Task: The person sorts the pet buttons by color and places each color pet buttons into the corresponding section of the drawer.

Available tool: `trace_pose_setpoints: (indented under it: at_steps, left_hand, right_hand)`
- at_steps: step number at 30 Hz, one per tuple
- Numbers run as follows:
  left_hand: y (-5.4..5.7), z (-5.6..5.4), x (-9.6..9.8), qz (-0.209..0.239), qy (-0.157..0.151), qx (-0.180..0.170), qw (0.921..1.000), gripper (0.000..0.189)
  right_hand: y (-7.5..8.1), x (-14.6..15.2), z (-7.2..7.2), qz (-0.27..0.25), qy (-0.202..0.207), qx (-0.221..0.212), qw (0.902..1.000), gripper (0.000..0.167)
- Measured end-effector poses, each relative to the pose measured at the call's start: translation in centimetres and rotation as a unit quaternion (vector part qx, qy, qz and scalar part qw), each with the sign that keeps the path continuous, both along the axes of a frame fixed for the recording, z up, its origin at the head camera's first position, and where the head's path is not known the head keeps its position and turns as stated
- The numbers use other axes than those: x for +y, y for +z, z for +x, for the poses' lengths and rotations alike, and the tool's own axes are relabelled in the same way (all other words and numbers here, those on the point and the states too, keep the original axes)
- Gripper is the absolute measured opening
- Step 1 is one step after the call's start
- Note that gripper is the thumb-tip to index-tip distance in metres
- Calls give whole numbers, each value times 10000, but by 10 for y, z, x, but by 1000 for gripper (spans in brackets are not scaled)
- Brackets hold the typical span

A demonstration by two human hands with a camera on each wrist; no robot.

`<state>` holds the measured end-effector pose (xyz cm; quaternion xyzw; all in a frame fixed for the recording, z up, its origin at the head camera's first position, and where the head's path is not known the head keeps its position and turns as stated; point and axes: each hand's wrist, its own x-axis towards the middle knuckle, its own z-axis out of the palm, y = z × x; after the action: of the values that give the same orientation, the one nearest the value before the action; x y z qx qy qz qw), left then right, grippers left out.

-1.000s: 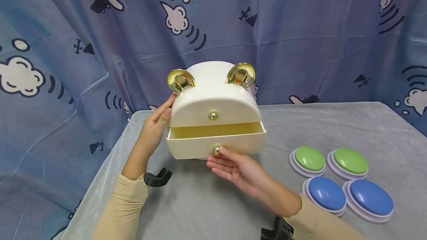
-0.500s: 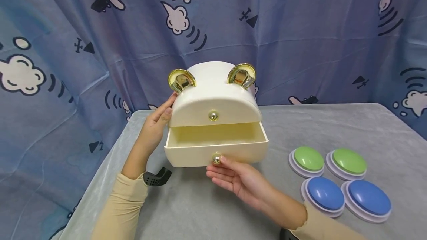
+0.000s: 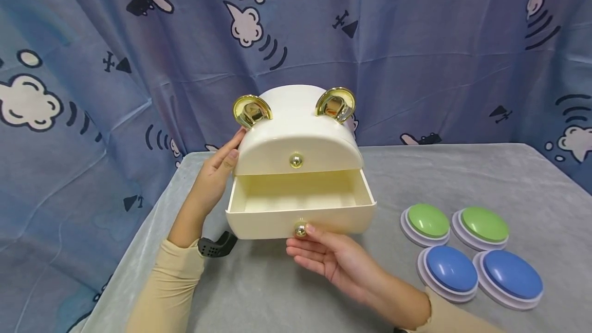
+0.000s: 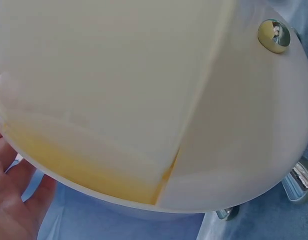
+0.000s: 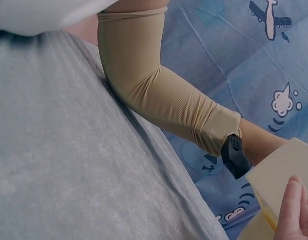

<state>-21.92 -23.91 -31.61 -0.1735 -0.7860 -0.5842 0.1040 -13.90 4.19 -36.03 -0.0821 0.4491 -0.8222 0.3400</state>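
Note:
A white storage box (image 3: 298, 140) with a rounded top and two gold ears stands on the table. Its lower drawer (image 3: 263, 224) is pulled well out, and the inside shows bare. My right hand (image 3: 342, 263) pinches the gold knob (image 3: 300, 229) of that drawer between thumb and index finger, the other fingers extended below it. Against the box's left side rests my left hand (image 3: 215, 171), fingers fairly straight. In the left wrist view, fingers of the left hand (image 4: 19, 200) lie along the white shell. The upper compartment, with its own gold knob (image 3: 296, 161), is closed.
To the right on the grey cloth-covered table (image 3: 462, 173) sit two green domed buttons (image 3: 428, 220) and two blue ones (image 3: 451, 268), all on white bases. A blue patterned curtain (image 3: 296, 40) hangs behind the table.
The lower drawer has slid further out toward me, my right hand moving with its knob. More of the drawer's inside shows. My left hand has stayed at the box's side.

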Motion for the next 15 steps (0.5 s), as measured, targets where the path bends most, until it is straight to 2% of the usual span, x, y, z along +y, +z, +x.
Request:
trace_pose_setpoints:
  at_steps: [15]
  left_hand:
    - [0, 0, -2, -87, -74, -87, 9999, 50]
  right_hand:
    - [-1, 1, 5, 54, -111, -35, 9999, 18]
